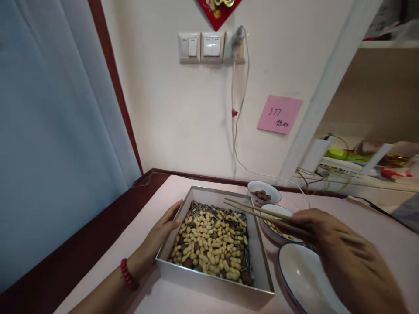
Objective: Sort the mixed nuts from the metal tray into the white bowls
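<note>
A square metal tray [262, 257] sits on the pink table and holds peanuts [209, 244] mixed with sunflower seeds and a few dark nuts. My left hand [160, 235], with a red bead bracelet on the wrist, rests against the tray's left wall, fingers curled on its rim. My right hand [340, 248] grips a pair of wooden chopsticks [255, 210], whose tips hover over the tray's far right corner. The right hand is blurred by motion.
Three blue-rimmed white bowls stand right of the tray: a far one [263, 192] with brown nuts, a middle one [278, 224] with peanuts, a near empty one [304, 279]. A charger cable [236, 131] hangs down the wall. A cluttered shelf [363, 174] is at right.
</note>
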Motion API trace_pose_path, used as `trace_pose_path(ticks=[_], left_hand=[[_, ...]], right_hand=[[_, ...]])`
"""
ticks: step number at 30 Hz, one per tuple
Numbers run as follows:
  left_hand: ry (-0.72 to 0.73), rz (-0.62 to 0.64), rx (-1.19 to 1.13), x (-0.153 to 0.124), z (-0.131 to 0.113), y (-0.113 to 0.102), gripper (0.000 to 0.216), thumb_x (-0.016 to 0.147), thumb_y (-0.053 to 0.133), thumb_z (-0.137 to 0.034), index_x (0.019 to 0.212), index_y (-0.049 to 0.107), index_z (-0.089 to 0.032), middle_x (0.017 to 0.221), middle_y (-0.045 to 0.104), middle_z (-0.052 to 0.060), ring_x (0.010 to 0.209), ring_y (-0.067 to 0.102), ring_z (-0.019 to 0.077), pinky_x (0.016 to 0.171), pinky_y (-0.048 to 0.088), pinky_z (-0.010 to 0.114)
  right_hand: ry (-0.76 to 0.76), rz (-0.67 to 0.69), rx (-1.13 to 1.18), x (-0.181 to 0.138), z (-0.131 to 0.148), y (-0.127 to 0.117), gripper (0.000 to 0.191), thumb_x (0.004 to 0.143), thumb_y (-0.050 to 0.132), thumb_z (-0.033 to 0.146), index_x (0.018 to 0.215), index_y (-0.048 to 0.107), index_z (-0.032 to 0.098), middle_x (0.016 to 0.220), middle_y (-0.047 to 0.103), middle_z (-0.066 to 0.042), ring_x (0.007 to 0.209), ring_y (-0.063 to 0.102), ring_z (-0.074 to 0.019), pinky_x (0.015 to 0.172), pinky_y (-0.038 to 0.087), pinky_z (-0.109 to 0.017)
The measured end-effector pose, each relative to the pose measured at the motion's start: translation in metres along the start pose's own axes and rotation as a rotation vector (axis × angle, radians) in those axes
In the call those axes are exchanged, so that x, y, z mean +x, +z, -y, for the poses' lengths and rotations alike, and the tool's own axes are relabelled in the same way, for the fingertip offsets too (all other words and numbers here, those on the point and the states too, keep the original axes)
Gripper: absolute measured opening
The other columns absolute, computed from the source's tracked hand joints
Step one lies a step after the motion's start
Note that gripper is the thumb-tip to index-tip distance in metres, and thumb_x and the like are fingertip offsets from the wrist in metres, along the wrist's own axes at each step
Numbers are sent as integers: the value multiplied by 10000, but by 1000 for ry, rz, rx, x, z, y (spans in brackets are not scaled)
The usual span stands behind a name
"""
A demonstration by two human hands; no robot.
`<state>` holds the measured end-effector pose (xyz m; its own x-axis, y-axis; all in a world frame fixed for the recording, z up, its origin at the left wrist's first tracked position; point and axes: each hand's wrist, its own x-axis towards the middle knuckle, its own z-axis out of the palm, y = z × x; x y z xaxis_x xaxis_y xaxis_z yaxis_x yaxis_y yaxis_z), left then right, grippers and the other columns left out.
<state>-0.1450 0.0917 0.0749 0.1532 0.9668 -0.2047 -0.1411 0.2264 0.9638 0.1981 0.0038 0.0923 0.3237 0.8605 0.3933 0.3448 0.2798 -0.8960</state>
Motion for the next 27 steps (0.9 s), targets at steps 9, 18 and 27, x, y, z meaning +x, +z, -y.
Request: trace_pose_path(ticks=[9, 18, 27], left_hand=[[4, 47, -51, -3, 0, 2, 675, 845, 607, -266, 1500, 444, -232, 1573, 457, 82, 1372, 507, 341, 1077, 467, 415], [14, 61, -93, 5, 9, -3, 710, 812, 644, -283, 1496, 460, -231, 1561, 473, 91, 1357, 516, 368, 1060, 484, 449], [-2, 58, -93, 4, 5, -2, 672, 846, 615, -246, 1497, 448, -256, 1582, 446, 53, 1417, 453, 327, 1131, 424, 412]], right_hand=[[-62, 415, -13, 35, 22, 115, 437, 967, 461, 583, 798, 619, 212, 843, 638, -24, 859, 616, -201, 785, 462, -323], [-4, 463, 25, 43, 10, 131, 466, 946, 462, 619, 790, 602, 202, 805, 615, -34, 791, 603, -198, 741, 504, -338], [14, 463, 49, 46, 14, 126, 443, 955, 486, 597, 795, 608, 202, 796, 610, -17, 781, 593, -178, 731, 494, -315]])
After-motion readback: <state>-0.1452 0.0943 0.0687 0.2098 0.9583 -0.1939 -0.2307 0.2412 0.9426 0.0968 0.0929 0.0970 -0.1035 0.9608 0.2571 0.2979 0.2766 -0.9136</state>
